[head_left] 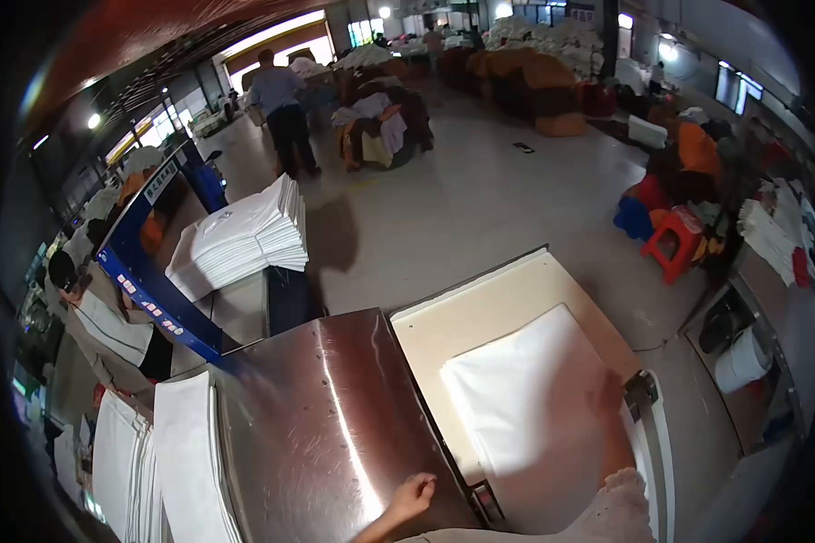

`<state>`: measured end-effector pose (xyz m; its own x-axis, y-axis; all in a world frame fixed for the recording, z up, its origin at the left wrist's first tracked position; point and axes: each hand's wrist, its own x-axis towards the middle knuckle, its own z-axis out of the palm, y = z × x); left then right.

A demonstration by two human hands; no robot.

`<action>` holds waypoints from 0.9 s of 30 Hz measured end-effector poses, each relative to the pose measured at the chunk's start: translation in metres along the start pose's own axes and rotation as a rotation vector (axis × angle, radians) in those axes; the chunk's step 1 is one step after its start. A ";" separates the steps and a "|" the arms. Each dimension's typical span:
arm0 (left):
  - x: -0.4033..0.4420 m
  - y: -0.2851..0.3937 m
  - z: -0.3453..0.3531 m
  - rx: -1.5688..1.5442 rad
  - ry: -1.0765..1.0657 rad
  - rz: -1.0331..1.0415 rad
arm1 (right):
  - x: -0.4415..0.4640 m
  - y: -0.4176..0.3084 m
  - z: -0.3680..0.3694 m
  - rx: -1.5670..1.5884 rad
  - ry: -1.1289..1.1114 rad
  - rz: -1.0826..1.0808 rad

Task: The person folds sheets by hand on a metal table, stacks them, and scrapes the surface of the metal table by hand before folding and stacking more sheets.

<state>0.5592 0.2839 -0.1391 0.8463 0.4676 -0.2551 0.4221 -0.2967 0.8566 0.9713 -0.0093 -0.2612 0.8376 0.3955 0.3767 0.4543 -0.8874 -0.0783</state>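
My left hand [414, 493] is over the lower right part of a shiny metal tabletop [285, 407], its fingers curled in and nothing visible in them. My right hand [612, 398] reaches from a pale sleeve to the right side of a cream board [435, 330]. It is dark and blurred, so its fingers cannot be made out. A folded white cloth [507, 380] lies flat on that board beside the right hand, partly in shadow. To the left of the metal top, folded white cloths [186, 407] hang in stacks.
A blue machine frame [158, 303] stands at the left, near a tall stack of folded white cloths [244, 235]. A person [109, 317] is beyond the frame; another [279, 109] stands farther back. Fabric heaps [385, 122], a red stool [675, 242] and a white bucket [743, 360] are around.
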 end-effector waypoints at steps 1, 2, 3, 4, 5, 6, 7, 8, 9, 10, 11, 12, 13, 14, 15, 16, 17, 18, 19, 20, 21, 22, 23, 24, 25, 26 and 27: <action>0.027 0.022 -0.005 0.168 0.004 0.108 | 0.024 0.005 -0.005 0.145 -0.216 0.150; 0.060 0.032 -0.008 0.215 -0.001 0.162 | 0.052 0.005 -0.027 0.288 -0.429 0.299; 0.108 0.038 -0.014 0.261 0.000 0.219 | 0.088 0.003 -0.031 0.426 -0.639 0.440; 0.149 0.035 -0.019 0.384 -0.090 0.264 | 0.085 0.009 -0.006 0.392 -0.571 0.344; 0.191 0.031 -0.024 0.503 -0.179 0.309 | 0.095 0.005 -0.004 0.444 -0.577 0.308; 0.231 0.031 -0.021 0.558 -0.080 0.401 | 0.106 0.000 -0.002 0.498 -0.584 0.272; 0.259 0.025 -0.012 0.609 0.010 0.488 | 0.110 -0.024 -0.049 0.634 -0.679 0.301; 0.282 0.023 -0.009 0.693 0.007 0.483 | 0.105 -0.023 -0.046 0.706 -0.781 0.331; 0.300 0.023 0.002 0.771 -0.007 0.475 | 0.100 -0.022 -0.043 0.770 -0.884 0.366; 0.308 0.022 0.017 0.760 -0.059 0.366 | 0.089 0.002 -0.004 0.777 -0.982 0.399; 0.318 0.022 0.028 0.752 -0.105 0.264 | 0.080 0.016 0.026 0.786 -1.073 0.430; 0.326 0.020 0.032 0.744 -0.145 0.166 | 0.075 0.017 0.041 0.774 -1.012 0.417; 0.332 0.013 0.031 0.765 -0.156 0.157 | 0.074 0.017 0.049 0.756 -0.950 0.396; 0.337 0.005 0.032 0.777 -0.161 0.146 | 0.077 0.018 0.049 0.731 -0.888 0.364; 0.334 0.005 0.029 0.784 -0.161 0.131 | 0.077 0.008 0.040 0.567 -0.815 0.350; 0.335 0.001 0.018 0.760 -0.381 -0.016 | 0.067 -0.008 0.034 0.408 -0.735 0.328; 0.321 -0.013 0.008 0.723 -0.281 0.106 | 0.066 -0.032 0.020 0.257 -0.640 0.299; 0.304 -0.035 0.001 0.691 -0.171 0.227 | 0.068 -0.047 0.012 0.314 -0.657 0.196; 0.284 -0.052 -0.012 0.663 -0.055 0.345 | 0.071 -0.076 -0.007 0.382 -0.690 0.134; 0.254 -0.047 -0.037 0.647 -0.156 0.119 | 0.074 -0.105 -0.027 0.453 -0.725 0.075; 0.216 -0.042 -0.061 0.619 -0.259 -0.108 | 0.070 -0.140 -0.046 0.485 -0.748 0.027; 0.179 -0.057 -0.076 0.591 -0.182 -0.186 | 0.067 -0.175 -0.064 0.518 -0.773 -0.021; 0.138 -0.078 -0.086 0.564 -0.107 -0.264 | 0.063 -0.204 -0.067 0.503 -0.764 -0.099; 0.087 -0.095 -0.091 0.453 -0.001 -0.310 | 0.056 -0.229 -0.061 0.493 -0.746 -0.212; 0.036 -0.112 -0.097 0.337 0.110 -0.344 | 0.042 -0.255 -0.053 0.484 -0.729 -0.321; -0.014 -0.108 -0.104 0.359 0.089 -0.547 | 0.032 -0.286 -0.052 0.449 -0.658 -0.499; -0.069 -0.132 -0.085 0.309 0.290 -0.556 | 0.019 -0.312 -0.051 0.421 -0.582 -0.672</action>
<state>0.4173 0.3621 -0.1965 0.3754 0.8093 -0.4517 0.8769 -0.1522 0.4560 0.8301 0.2633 -0.1822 0.3323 0.9423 -0.0416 0.8674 -0.3226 -0.3789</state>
